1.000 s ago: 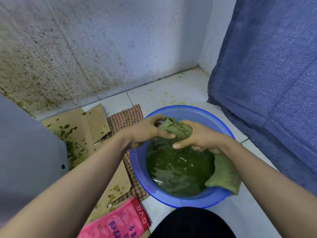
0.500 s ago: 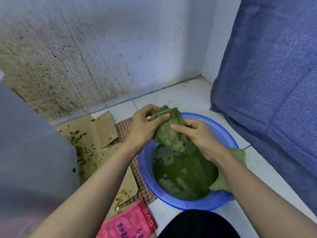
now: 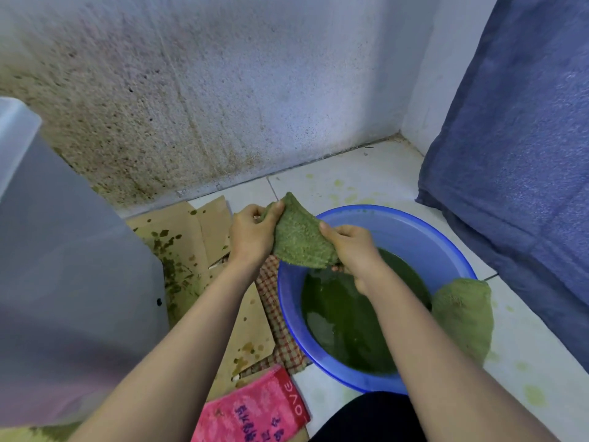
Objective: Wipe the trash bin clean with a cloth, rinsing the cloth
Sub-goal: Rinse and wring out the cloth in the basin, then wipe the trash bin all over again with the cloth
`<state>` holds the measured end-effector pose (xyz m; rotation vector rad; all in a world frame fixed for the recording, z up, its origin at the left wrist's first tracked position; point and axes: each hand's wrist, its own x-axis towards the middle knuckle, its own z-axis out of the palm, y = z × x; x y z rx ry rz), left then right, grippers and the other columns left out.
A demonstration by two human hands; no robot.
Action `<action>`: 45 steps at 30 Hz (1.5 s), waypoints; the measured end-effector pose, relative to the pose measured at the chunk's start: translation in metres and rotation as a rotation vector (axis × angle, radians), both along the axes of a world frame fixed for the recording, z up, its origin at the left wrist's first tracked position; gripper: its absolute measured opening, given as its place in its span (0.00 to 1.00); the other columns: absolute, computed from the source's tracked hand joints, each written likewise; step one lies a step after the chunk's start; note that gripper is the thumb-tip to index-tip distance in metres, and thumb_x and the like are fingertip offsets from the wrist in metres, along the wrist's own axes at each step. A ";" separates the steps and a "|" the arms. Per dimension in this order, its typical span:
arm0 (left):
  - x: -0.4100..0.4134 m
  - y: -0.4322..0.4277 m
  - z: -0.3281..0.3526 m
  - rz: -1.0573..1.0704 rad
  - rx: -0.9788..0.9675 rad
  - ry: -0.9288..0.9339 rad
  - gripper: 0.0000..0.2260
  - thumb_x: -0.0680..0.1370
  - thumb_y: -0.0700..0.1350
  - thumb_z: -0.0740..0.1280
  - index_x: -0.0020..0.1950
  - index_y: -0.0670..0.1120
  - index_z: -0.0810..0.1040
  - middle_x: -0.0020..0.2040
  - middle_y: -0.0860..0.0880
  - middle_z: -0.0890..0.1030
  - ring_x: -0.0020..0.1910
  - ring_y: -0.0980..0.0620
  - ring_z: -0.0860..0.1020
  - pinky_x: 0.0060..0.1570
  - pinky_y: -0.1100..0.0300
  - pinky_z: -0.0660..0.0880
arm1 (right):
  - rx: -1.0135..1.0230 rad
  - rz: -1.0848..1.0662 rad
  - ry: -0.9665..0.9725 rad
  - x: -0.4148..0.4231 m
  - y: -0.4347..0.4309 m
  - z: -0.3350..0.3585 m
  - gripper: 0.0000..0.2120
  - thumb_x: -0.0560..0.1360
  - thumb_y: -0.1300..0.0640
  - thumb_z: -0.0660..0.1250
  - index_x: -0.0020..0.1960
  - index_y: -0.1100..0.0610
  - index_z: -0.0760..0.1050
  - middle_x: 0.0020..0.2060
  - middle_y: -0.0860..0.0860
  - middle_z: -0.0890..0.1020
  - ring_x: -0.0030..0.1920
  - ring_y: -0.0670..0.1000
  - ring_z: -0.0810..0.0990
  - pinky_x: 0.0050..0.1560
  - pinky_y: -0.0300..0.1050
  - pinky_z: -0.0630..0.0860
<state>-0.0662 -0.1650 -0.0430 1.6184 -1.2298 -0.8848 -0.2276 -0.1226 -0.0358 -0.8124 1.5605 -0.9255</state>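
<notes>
I hold a green-stained cloth (image 3: pixel 298 239) stretched between both hands above the far left rim of a blue basin (image 3: pixel 411 232) filled with dark green water. My left hand (image 3: pixel 251 234) pinches the cloth's top corner. My right hand (image 3: pixel 350 247) grips its right edge. The grey translucent trash bin (image 3: pixel 63 282) stands at the left, close to my left forearm. A second green cloth (image 3: pixel 462 314) hangs over the basin's right rim.
Stained cardboard (image 3: pixel 191 247) and a checked cloth (image 3: pixel 274 301) lie on the tiled floor between bin and basin. A pink towel (image 3: pixel 255 409) lies near my knee. A spattered wall (image 3: pixel 191 106) is behind, and blue fabric (image 3: pixel 516 154) hangs at the right.
Both hands lifted the green cloth out of the basin water and spread it open above the rim. The view shifted, bringing the bin further into the frame.
</notes>
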 end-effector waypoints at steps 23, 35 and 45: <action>-0.027 0.025 -0.004 -0.142 0.024 -0.506 0.22 0.80 0.59 0.61 0.68 0.46 0.76 0.65 0.44 0.77 0.67 0.42 0.72 0.68 0.46 0.67 | -0.177 -0.081 0.041 -0.010 0.022 0.024 0.21 0.81 0.53 0.62 0.73 0.53 0.67 0.70 0.48 0.72 0.69 0.48 0.70 0.66 0.43 0.67; -0.170 0.110 0.010 -0.791 0.426 -0.232 0.12 0.80 0.49 0.66 0.49 0.42 0.83 0.40 0.49 0.80 0.41 0.52 0.76 0.51 0.53 0.76 | 0.007 -0.550 -0.033 -0.134 0.152 -0.037 0.14 0.82 0.48 0.59 0.59 0.56 0.76 0.56 0.54 0.82 0.53 0.52 0.81 0.58 0.51 0.76; -0.202 0.126 0.000 -0.666 0.817 -0.014 0.13 0.82 0.51 0.64 0.51 0.42 0.78 0.36 0.49 0.79 0.27 0.56 0.76 0.22 0.69 0.68 | 0.298 -0.683 -0.765 -0.124 0.162 -0.042 0.14 0.83 0.54 0.58 0.51 0.59 0.79 0.38 0.58 0.85 0.42 0.58 0.80 0.42 0.52 0.82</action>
